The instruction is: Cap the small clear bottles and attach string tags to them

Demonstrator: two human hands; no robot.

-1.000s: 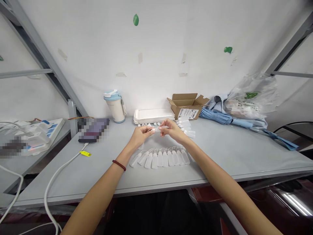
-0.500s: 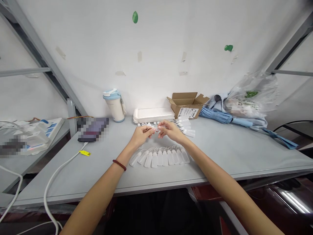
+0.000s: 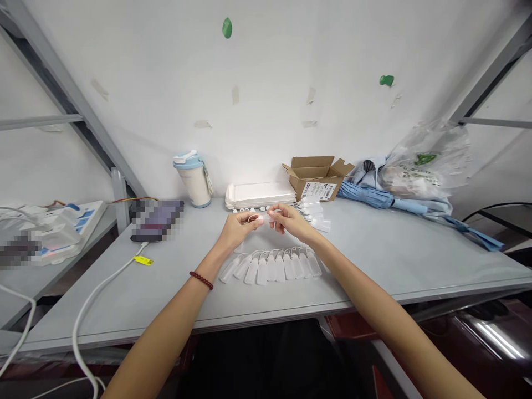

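My left hand is closed, thumb and fingertips pinching a small translucent plastic bottle with a thin cord. The fingers cover most of it, and its cloudy lower end seems to show under the hand. Facing it, my right hand pinches something small and whitish at its fingertips, too small to name. The two sets of fingertips are very close together. Below them on the table lies a fanned row of several translucent bottles with white cord loops. Small white caps stand behind my hands. More translucent pieces lie beyond my right hand.
At the back of the grey table are a stack of white trays, an open cardboard box and a cup. A phone with a white cable is left; a folded blue umbrella and plastic bag are right.
My fingertips have shifted slightly against each other, with a little more of a gap between the hands. The view has moved slightly; the bottle row lies as before.
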